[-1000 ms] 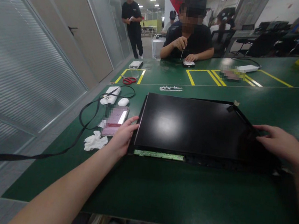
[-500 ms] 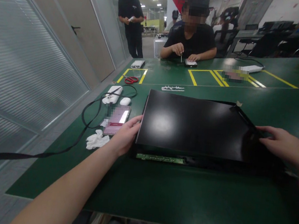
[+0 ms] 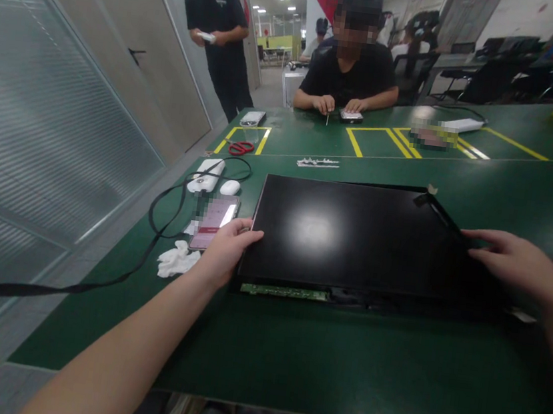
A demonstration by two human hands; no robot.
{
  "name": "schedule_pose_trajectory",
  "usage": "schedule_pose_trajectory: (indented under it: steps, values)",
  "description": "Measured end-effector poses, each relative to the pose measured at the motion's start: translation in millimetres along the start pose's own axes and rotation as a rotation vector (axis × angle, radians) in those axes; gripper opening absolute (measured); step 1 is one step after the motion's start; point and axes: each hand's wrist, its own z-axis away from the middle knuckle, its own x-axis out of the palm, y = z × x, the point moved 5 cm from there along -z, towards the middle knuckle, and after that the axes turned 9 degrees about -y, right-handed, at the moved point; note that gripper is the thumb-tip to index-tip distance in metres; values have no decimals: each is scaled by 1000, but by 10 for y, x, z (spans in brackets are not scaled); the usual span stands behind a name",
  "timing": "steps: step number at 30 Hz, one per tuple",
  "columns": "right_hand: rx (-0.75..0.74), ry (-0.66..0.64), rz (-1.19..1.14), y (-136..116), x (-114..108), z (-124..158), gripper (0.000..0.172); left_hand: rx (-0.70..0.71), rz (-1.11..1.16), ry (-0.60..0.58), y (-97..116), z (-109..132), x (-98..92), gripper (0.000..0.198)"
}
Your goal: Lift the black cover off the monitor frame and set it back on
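Note:
A glossy black LCD panel [image 3: 352, 243] lies across a black frame [image 3: 441, 217] on the green table. Along its near edge shows a strip of green circuit board [image 3: 283, 292]. My left hand [image 3: 228, 248] grips the left edge, thumb on top and fingers beside and partly under it. On the opposite side, my right hand [image 3: 507, 255] pinches the right edge, with the fingertips partly hidden. The frame's far right corner sticks out beyond the panel, and a small pale tab [image 3: 432, 190] stands up there.
To the left lie a phone [image 3: 214, 219], crumpled white tissue [image 3: 178, 260], a white case [image 3: 230, 188], a white device [image 3: 206, 175] and a black strap [image 3: 154, 239]. Red-handled scissors [image 3: 241, 148] and white strips [image 3: 317, 163] sit farther back. A co-worker [image 3: 348, 75] sits opposite; another person [image 3: 215, 25] stands left.
The panel has shifted left and its far edge sits lower, flatter on the frame. Both hands moved slightly left with it. The standing person came nearer; the seated co-worker's tool hand dropped.

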Motion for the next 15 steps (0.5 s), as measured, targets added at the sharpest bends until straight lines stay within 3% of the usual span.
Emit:
schedule_pose_trajectory:
  steps: [4,8,12,15]
  values:
    - [-4,-64,-114,-103,-7,38,49,15,-66,27,17,-24,-47,31]
    - [38,-29,-149,-123,-23,59,46,24,-106,39,-12,-54,-89,32]
    - [106,-21,-185,-147,16,88,46,129,-168,10,8,-48,-80,39]
    - [63,32,-247,-206,26,114,49,175,-153,-26,33,-25,-50,46]
